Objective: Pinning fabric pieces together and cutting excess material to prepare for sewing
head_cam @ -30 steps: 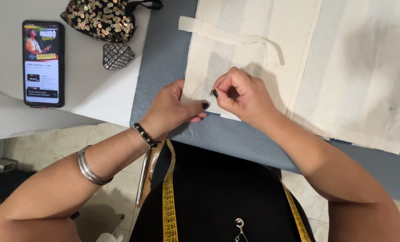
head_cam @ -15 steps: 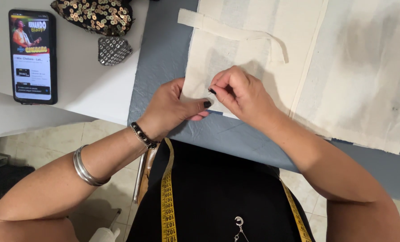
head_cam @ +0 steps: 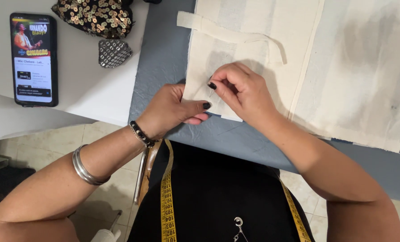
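Grey padded worktop (head_cam: 164, 49) held cream fabric piece (head_cam: 218, 67), narrow strap (head_cam: 227, 33) across its top edge. My left hand (head_cam: 168, 110) pressed fabric's lower-left corner flat, fingers closed on edge. My right hand (head_cam: 245, 92) pinched tight at fabric centre; anything held too small to tell. No stitching visible, work looked early. Phone (head_cam: 33, 58) at 10 o'clock: dark rectangle, lit colourful screen. Sequinned pouch (head_cam: 94, 18) at 11. Yellow tape measure (head_cam: 166, 197) hung at 6.
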